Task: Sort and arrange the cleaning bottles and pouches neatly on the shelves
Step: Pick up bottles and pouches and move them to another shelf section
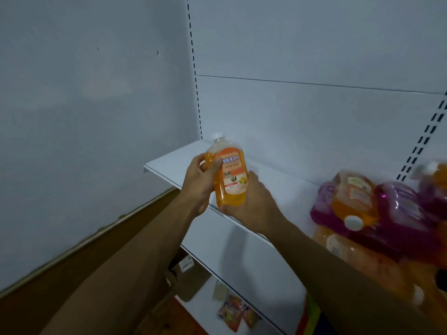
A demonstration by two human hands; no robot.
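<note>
- Left hand (199, 183) gripping the left side of an orange bottle (229, 175), fingers curled round its upper body, thumb lying across the front beside the label.
- Right hand (251, 201) cupping the same bottle from below and from the right, fingers curled under its base.
- Orange bottle being held nearly upright, tilting slightly left, white cap at the top, label with Chinese characters facing the camera; hovering over the front edge of the white shelf (174, 163), near that shelf's left end, not resting on it.
- Standing behind, the shelving unit's pale back panel (314, 122), slotted uprights running along its left and right edges.
- Lying in a loose heap toward the right end of the same shelf, purple pouches (391, 213) with more orange bottles (350, 204) mixed among them, one white cap pointing toward the camera; heap blurred, so count not clear.
- Sitting on a lower shelf (242, 281), under the arms, a brown cardboard item (188, 274) near the left end and small orange packets (234, 313) near the front edge.
- Showing at the far left, a grey wall (84, 105) meeting a brown skirting strip.
</note>
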